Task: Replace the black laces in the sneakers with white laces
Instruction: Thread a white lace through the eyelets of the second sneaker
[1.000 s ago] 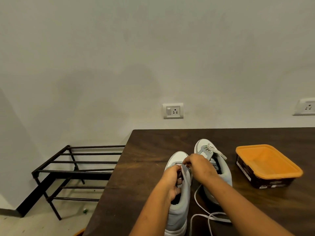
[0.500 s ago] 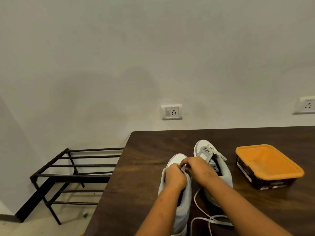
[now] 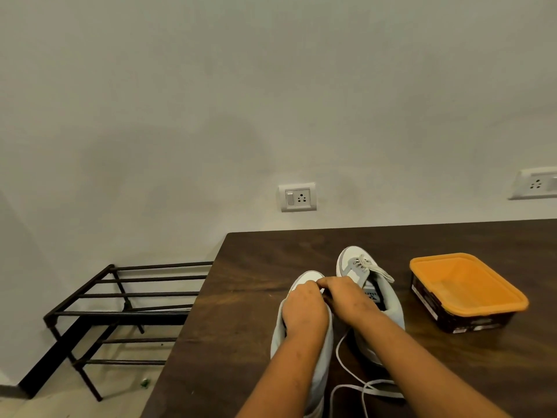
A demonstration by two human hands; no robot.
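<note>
The near sneaker (image 3: 305,277) stands on the bench (image 3: 241,297), its long axis pointing away from the person. The left hand (image 3: 304,309) grips its front. The right hand (image 3: 349,300), fingers curled together, seems to pinch the white lace (image 3: 382,392) at the toe-end eyelets.

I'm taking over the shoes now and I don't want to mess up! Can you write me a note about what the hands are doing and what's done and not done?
Left hand: fingers curled over the front of the near sneaker, gripping it.
Right hand: fingertips at the same spot, apparently pinching the white lace, whose loose length trails onto the table.
Far sneaker: stands alongside, already laced white.
Orange tub: on the right, untouched.
No black laces in view.
Left to do: finish threading the near sneaker and tie it.
</note>
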